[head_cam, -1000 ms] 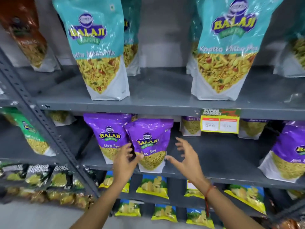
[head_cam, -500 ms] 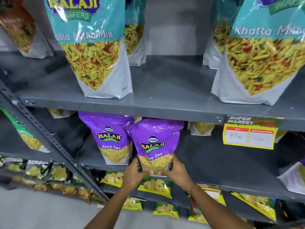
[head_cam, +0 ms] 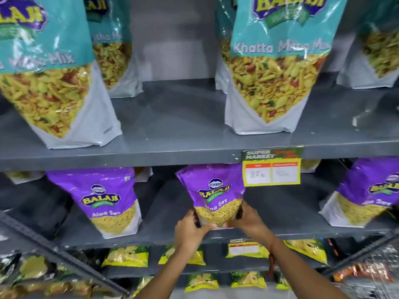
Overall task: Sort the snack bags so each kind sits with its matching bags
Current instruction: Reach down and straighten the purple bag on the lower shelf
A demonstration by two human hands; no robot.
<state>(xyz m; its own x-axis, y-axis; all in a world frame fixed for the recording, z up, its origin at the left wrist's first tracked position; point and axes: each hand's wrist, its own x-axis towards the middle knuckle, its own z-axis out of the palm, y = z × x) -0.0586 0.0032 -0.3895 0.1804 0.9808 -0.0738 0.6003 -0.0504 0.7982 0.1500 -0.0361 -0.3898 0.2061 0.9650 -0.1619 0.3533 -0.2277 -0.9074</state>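
A purple Aloo Sev bag (head_cam: 212,190) stands upright in the middle of the middle shelf (head_cam: 280,228). My left hand (head_cam: 191,228) grips its lower left corner and my right hand (head_cam: 246,220) grips its lower right corner. A second purple Aloo Sev bag (head_cam: 103,197) stands apart to the left, and a third (head_cam: 367,195) leans at the far right. On the upper shelf (head_cam: 172,152) stand teal Khatta Mitha Mix bags, one at the left (head_cam: 49,83) and one at the right (head_cam: 274,67), with more behind them.
A yellow price tag (head_cam: 271,173) hangs from the upper shelf's front edge, just right of the held bag. Small yellow-green snack packets (head_cam: 126,256) line the lower shelves. A slanted grey shelf post (head_cam: 64,255) crosses the lower left. More packets lie at the lower right.
Both hands closed on the purple bag's lower corners and slid it to the right, away from the left purple bag. The view shifted closer.
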